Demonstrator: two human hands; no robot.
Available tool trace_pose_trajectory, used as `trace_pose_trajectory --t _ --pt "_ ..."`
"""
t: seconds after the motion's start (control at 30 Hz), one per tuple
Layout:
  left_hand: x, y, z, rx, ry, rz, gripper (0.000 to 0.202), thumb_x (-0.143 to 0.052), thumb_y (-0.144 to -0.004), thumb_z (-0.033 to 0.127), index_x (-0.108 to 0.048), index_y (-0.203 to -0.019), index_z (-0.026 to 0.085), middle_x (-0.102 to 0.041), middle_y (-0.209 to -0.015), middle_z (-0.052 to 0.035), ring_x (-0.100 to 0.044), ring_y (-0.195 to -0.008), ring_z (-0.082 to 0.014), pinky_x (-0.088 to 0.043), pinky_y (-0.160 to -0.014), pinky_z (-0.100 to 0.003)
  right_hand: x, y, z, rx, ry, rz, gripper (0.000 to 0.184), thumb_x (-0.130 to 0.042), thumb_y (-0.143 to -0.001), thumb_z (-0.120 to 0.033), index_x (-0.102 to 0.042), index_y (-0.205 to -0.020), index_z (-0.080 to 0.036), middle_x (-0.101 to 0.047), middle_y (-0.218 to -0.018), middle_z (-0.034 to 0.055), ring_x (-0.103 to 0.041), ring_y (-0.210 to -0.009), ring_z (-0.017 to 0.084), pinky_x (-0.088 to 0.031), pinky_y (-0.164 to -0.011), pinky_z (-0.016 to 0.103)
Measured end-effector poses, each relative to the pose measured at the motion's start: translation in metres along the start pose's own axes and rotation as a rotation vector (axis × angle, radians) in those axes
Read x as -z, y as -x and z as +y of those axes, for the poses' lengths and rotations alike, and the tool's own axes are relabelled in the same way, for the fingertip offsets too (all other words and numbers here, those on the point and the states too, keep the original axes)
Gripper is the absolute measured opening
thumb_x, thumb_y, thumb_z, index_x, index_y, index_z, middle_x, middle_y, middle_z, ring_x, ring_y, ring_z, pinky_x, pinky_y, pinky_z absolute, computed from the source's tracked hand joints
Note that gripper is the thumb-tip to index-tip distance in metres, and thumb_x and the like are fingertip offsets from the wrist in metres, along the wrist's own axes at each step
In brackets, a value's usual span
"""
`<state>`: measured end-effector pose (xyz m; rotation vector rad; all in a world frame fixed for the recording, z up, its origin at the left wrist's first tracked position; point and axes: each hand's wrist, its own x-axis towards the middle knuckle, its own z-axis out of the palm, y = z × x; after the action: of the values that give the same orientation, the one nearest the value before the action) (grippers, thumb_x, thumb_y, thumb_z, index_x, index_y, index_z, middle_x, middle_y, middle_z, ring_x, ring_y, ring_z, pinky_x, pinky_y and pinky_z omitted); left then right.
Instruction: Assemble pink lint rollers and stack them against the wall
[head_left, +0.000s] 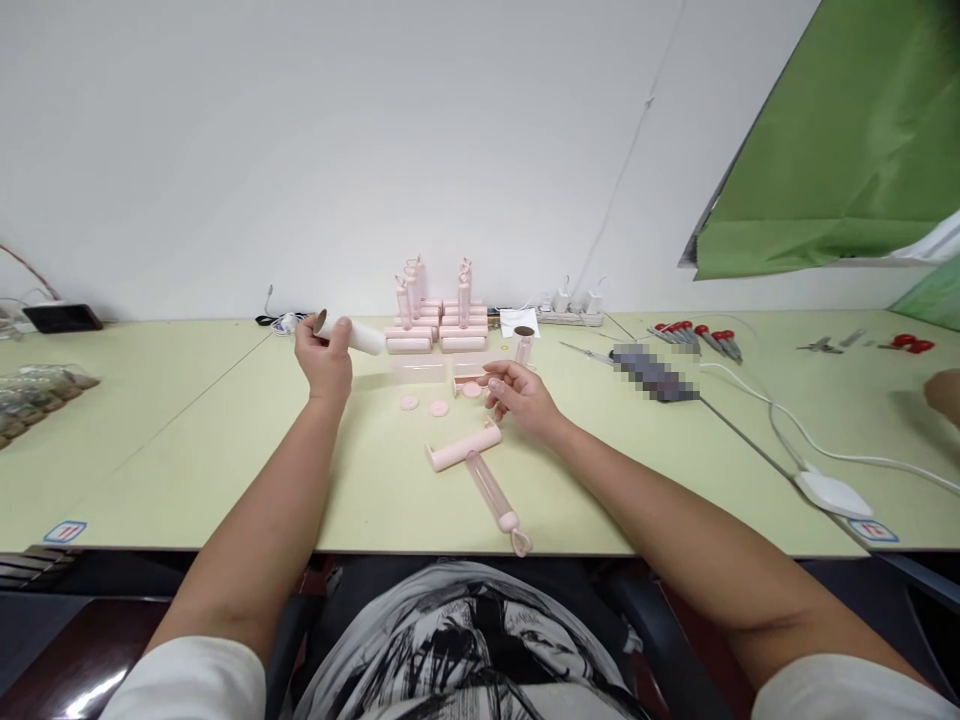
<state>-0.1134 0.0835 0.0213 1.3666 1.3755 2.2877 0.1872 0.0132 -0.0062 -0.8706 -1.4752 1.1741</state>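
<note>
My left hand [328, 358] is wrapped round a white paper roll [365, 338] with a brown cardboard core, held tilted above the table. My right hand [521, 397] hovers beside a pink tray-like part [459, 384], its fingers loosely bent and apart, and I see nothing in them. Near it lie pink discs [439, 408]. A pink roller cover [465, 447] rests in front, touching or close to a clear tube handle [491, 490] with a pink loop end. Behind my right hand, another roll [523, 345] stands upright, its brown core showing on top.
Stacked pink rollers [409, 345] and upright clear handles [464, 300] stand by the wall. To the right are a blurred dark tool [652, 373], a white cable with an adapter [832, 492], and red-ended tools [716, 338]. A phone [63, 318] leans at far left. Another person's hand [943, 392] shows at the right edge.
</note>
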Motion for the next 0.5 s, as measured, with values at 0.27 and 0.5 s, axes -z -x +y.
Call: trace_pose_trajectory --t 0.27,0.5 --pt "0.006 0.008 -0.021 0.147 -0.385 -0.187 0.040 -0.073 -0.067 0.043 -0.063 -0.096 0.017 -0.047 -0.068 0.0047 -0.043 -0.062 -0.0116 -0.035 -0.061 -0.025 -0.002 0.000 0.002 0.009 0.061 -0.007 0.042 -0.072 -0.074 -0.050 -0.063 -0.098 -0.018 -0.065 -0.090 0.0057 -0.060 -0.065 0.014 -0.050 -0.046 0.025" --pt "0.002 0.012 -0.030 0.216 -0.563 -0.393 0.033 -0.071 -0.070 0.044 -0.062 -0.090 0.018 -0.043 -0.066 0.0048 -0.041 -0.061 -0.0120 -0.032 -0.058 -0.026 -0.002 -0.001 0.003 0.026 0.112 0.000 0.035 -0.071 -0.074 -0.046 -0.064 -0.093 -0.017 -0.063 -0.079 0.0027 -0.059 -0.063 0.014 -0.046 -0.043 0.023"
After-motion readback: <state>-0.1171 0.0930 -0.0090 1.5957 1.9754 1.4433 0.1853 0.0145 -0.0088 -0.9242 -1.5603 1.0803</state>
